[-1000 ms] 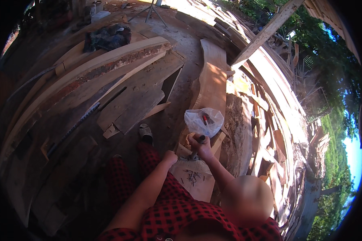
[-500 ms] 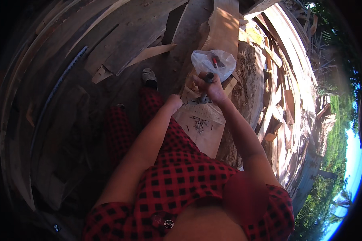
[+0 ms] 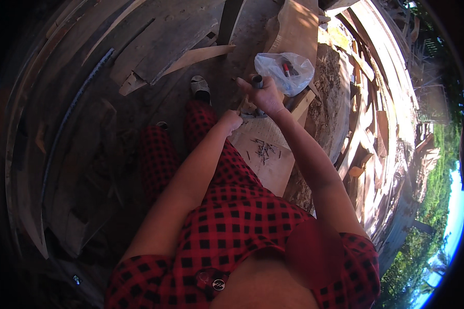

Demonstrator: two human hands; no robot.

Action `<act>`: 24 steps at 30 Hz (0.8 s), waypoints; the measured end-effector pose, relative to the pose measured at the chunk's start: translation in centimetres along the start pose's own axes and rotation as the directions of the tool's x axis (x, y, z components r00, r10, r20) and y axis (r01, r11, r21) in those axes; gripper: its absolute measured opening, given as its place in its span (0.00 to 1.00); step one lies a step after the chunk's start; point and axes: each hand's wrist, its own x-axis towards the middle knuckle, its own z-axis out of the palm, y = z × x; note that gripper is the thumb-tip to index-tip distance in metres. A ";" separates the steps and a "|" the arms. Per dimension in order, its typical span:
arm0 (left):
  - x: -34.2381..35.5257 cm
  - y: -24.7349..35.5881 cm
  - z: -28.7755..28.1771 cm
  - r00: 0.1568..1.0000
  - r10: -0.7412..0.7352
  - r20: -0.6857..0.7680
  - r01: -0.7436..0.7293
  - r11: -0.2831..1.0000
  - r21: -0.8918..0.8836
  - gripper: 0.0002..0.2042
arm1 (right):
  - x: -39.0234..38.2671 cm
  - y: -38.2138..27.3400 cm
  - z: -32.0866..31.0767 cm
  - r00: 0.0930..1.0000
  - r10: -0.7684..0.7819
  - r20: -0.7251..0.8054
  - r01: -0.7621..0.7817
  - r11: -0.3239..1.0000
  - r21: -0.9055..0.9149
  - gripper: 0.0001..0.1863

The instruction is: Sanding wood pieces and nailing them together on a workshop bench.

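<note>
"What lies nearest?"
"Loose nails (image 3: 265, 148) on the pale board (image 3: 268, 177)."
"And the hands?"
"The left hand (image 3: 232, 121) is clenched, contents hidden; the right hand (image 3: 268, 97) grasps a hammer-like tool (image 3: 257, 81) over the board's far end."
"Beyond?"
"A translucent bag (image 3: 300, 82)."

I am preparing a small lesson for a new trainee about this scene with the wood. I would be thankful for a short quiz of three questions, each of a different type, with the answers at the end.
1. Which of the person's hands grips the upright tool handle?
2. True or false: a red object shows through the whitish plastic bag.
3. Complete the sentence: the loose nails lie on a pale ____.

Key:
1. The right hand.
2. True.
3. Wooden board.
</note>
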 end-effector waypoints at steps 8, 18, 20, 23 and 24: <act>0.0 0.5 -0.3 0.995 0.095 0.003 -0.095 0.989 0.111 0.11 | 0.4 0.8 1.1 0.986 -0.148 -0.074 0.151 0.987 0.045 0.18; 0.7 0.4 -0.5 0.999 0.036 0.022 -0.040 0.981 0.192 0.14 | -1.1 2.9 -5.1 1.000 -0.014 -0.006 0.015 0.858 0.513 0.11; 0.6 0.3 -0.3 0.999 0.038 0.008 -0.039 0.978 0.207 0.14 | -0.9 2.6 -4.3 0.999 -0.022 -0.040 0.038 0.891 0.452 0.12; 1.2 -0.4 -0.3 0.993 0.113 -0.021 -0.108 0.977 0.182 0.14 | -1.1 2.1 -0.4 0.991 -0.127 -0.036 0.132 0.957 0.259 0.14; 1.3 -0.5 -0.4 0.993 0.115 -0.033 -0.107 0.977 0.185 0.14 | -1.2 1.9 0.8 0.976 -0.216 0.015 0.212 0.969 0.124 0.15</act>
